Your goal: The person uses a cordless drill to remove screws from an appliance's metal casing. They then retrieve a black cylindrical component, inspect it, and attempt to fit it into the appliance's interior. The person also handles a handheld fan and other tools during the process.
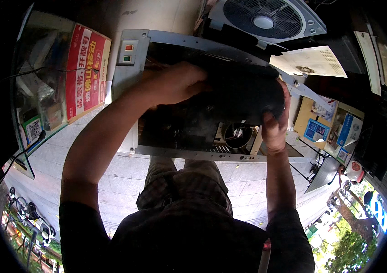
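An open grey metal cabinet [182, 153] with two small rocker switches [128, 53] lies in front of me, with a round opening [238, 135] showing inside its dark interior. A large, soot-dark part [241, 93] sits in its upper right area. My right hand [276, 123] is closed round the right end of that part, thumb at its lower corner. My left hand [179, 82] reaches into the cabinet at the part's left, fingers curled; what they grip is hidden in shadow.
A glass case [43, 91] with a red sign [84, 73] stands left. A box fan [261, 20] and a perforated pale panel [314, 59] are at the top right. Boards with papers [316, 129] are at right. Bicycles [32, 214] stand on the paving at lower left.
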Motion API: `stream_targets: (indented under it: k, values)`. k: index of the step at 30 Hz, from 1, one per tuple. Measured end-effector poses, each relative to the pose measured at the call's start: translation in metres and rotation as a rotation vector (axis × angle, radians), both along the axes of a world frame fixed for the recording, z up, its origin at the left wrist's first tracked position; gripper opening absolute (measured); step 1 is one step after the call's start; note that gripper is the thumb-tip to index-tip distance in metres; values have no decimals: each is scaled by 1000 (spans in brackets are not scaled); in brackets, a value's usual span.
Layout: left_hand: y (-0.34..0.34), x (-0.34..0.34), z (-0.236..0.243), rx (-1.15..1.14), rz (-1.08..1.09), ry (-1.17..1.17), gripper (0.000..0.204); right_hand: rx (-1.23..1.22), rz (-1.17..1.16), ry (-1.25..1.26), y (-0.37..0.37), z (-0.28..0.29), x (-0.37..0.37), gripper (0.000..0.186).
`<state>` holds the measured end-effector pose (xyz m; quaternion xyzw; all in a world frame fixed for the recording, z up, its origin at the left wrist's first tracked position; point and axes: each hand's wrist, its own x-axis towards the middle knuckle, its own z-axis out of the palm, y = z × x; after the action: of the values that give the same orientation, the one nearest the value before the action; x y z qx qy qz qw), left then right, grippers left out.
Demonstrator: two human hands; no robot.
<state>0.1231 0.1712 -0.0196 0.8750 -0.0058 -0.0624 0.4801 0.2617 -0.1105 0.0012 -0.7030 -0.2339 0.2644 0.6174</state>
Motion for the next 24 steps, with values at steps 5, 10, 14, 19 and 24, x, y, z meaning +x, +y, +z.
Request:
stream_targets:
  k: [5, 10, 14, 19, 24]
  values:
    - [-8, 16, 13, 304, 187, -354, 19, 113, -94, 118, 11, 12, 3, 94]
    - [0, -18, 29, 87, 434, -222, 31, 42, -147, 49, 15, 25, -4, 90]
    - [-22, -43, -1, 454, 131, -62, 19, -8, -169, 34, 16, 26, 1, 88]
    - [-27, -28, -44, 528, 131, -134, 22, -132, -47, -201, 24, 39, 24, 84]
    - [-21, 8, -31, 418, 58, 293, 26, -111, 68, -358, 52, 59, 52, 71]
